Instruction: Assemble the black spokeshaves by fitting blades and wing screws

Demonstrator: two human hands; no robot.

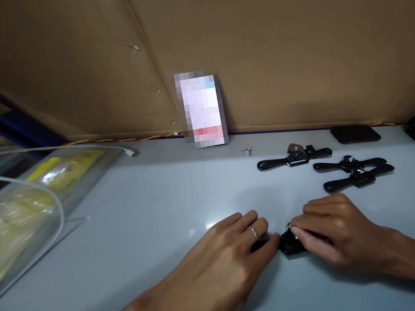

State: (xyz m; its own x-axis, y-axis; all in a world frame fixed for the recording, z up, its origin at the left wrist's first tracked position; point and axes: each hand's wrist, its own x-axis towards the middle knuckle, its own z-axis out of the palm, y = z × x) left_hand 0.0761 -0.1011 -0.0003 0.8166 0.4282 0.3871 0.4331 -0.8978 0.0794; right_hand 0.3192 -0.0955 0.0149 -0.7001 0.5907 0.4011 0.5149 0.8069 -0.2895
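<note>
A black two-handled tool [290, 243] lies on the pale table [155, 222] between my hands. My left hand [225, 264], with a ring on one finger, rests over its left handle, fingers curled down onto it. My right hand [334, 232] covers the right handle, and its fingertips pinch at a small shiny part on the tool's middle. Most of the tool is hidden under both hands.
Three more black two-handled tools lie at the right: one [293, 158] farther back, two [352, 163] [358, 179] together. A small screw [247, 151], a dark pad [355, 134], a blurred card [203, 108], cardboard walls [270, 33] and a clear plastic cover [14, 214] at left surround them.
</note>
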